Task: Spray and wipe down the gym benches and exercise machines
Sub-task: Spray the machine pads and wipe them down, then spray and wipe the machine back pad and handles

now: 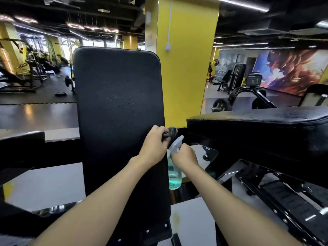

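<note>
A tall black padded backrest (119,107) of an exercise machine fills the middle of the view. At its right edge my left hand (154,144) grips a crumpled grey cloth (171,132) against the pad. Just right of it my right hand (184,156) holds the neck of a clear spray bottle (174,176) with blue-green liquid low inside; its pale trigger head (175,145) points up and left toward the cloth. A second black pad (257,121) lies flat to the right.
A yellow pillar (186,59) stands behind the backrest. Black machine frame and rails (284,196) run along the lower right. Benches, racks and weight plates (220,105) sit further off on both sides. A black frame bar (21,139) crosses at the left.
</note>
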Motion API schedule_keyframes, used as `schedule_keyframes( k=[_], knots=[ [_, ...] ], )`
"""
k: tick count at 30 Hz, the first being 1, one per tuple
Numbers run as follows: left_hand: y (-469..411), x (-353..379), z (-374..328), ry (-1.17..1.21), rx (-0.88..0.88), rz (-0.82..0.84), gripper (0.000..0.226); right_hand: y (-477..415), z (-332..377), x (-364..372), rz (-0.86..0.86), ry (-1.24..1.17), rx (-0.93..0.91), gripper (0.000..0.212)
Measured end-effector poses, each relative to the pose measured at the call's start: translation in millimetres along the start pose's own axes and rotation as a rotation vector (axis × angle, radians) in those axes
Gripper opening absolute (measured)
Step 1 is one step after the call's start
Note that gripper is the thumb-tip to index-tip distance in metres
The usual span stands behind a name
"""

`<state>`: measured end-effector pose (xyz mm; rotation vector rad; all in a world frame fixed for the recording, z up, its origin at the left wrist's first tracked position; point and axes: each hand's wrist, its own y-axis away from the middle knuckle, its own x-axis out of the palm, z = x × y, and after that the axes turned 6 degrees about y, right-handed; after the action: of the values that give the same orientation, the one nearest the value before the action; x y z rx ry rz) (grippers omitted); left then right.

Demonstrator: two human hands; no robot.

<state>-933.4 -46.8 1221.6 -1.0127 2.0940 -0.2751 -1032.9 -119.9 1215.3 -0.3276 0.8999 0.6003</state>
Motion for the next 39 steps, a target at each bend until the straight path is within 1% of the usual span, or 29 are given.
schedule_keyframes(
  k=[3,6,8,10,13,15,16,17,19,22,24,26,29,30,32,33,35,37,39],
  knots=[
    [-0.8,1.1,4.3,-0.024,0.037,0.004,0.019,-22.1,-5.6,16.9,0.067,0.0,0.061,0.04],
    [-2.2,1.8,8.8,-0.035,0.056,-0.024,0.015,-36.7,-13.3,33.0,0.107,-0.017,0.062,0.034],
    [-2.2,2.4,8.8,-0.044,0.053,-0.04,0.012,-40.6,-20.0,41.0,0.092,-0.088,0.059,0.022],
    [-2.2,2.9,5.0,-0.041,0.027,-0.042,0.01,-40.9,-25.3,45.4,0.038,-0.133,0.043,0.013],
    [2.9,0.3,-5.6,-0.004,-0.057,-0.071,0.013,-26.5,-30.2,47.8,-0.051,-0.158,-0.076,0.014],
    [9.2,-6.4,-11.2,0.035,-0.14,-0.129,0.012,-10.9,-35.8,47.5,-0.134,-0.169,-0.194,0.031],
    [14.3,-14.0,-15.2,0.048,-0.181,-0.167,0.008,-2.3,-38.5,44.3,-0.182,-0.155,-0.253,0.036],
    [19.6,-24.2,-20.7,0.053,-0.213,-0.195,0.004,6.4,-40.6,39.1,-0.23,-0.147,-0.313,0.033],
    [30.8,-51.9,-34.4,0.055,-0.267,-0.239,0.01,21.8,-38.3,24.2,-0.286,-0.182,-0.416,0.022],
    [45.5,-100.7,-60.5,0.0,-0.295,-0.296,0.02,44.8,-12.8,-1.4,-0.337,-0.205,-0.53,0.019],
    [54.0,-130.4,-79.8,-0.077,-0.276,-0.324,0.025,61.7,16.5,-15.8,-0.287,-0.273,-0.582,0.018],
    [65.9,-162.3,-102.4,-0.145,-0.238,-0.348,0.029,84.1,51.9,-28.0,-0.166,-0.441,-0.582,0.022],
    [87.9,-208.3,-141.1,-0.24,-0.156,-0.408,0.027,122.9,100.4,-41.9,-0.03,-0.548,-0.679,0.016],
    [95.9,-221.4,-154.1,-0.263,-0.133,-0.432,0.024,136.5,113.6,-46.1,0.006,-0.563,-0.737,0.018],
    [116.1,-249.2,-180.7,-0.321,-0.094,-0.498,0.023,167.8,138.7,-56.0,0.108,-0.594,-0.865,0.035],
    [126.6,-262.7,-194.1,-0.341,-0.066,-0.533,0.022,182.4,149.5,-61.9,0.172,-0.62,-0.905,0.038],
    [148.8,-290.0,-221.6,-0.363,-0.012,-0.598,0.02,211.6,170.4,-74.4,0.288,-0.678,-0.964,0.036],
    [170.9,-316.1,-247.4,-0.364,-0.012,-0.662,0.022,237.0,187.1,-85.8,0.409,-0.744,-1.016,0.035],
    [193.0,-346.8,-269.8,-0.3,-0.043,-0.735,0.016,258.5,203.7,-95.1,0.481,-0.762,-1.072,0.024]
  ],
)
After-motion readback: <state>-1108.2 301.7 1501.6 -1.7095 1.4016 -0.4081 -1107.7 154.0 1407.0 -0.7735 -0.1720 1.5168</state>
